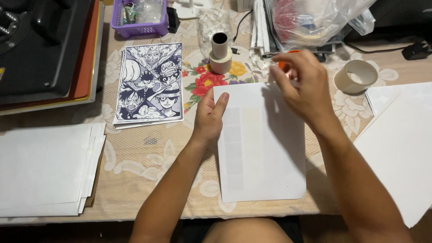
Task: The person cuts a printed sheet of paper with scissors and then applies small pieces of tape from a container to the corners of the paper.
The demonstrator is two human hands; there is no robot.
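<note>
Centre of the frame: a white rectangular sheet of paper point(265, 153) lies flat on the floral lace-patterned tablecloth point(148, 157), faint pale blocks showing through its left half. The left hand point(210, 118) lies on the sheet's upper left corner, fingers together and stretched flat, pinning the paper down without gripping anything. The right hand point(302, 87) hovers at the sheet's top right edge, fingertips pinched together around a small orange object point(284, 64) that is mostly hidden by the fingers; what it is cannot be told, and it is a bit blurred.

Just above the sheet, top centre, a cream-coloured roll of tape with a narrow cardboard tube standing in it point(221, 54) sits upright. To the right of the right hand, a wider beige tape roll point(356, 76) lies flat on the cloth. Left of centre, a small stack of black-and-white cartoon character prints point(150, 83) lies close beside the left hand. In the lower left, a pile of blank white sheets point(47, 168); at the right edge, more large white paper point(398, 144). Upper left corner holds a black heat-press machine point(40, 42), next to it a purple plastic basket point(139, 18), and at the top right a crumpled clear plastic bag point(315, 20).
</note>
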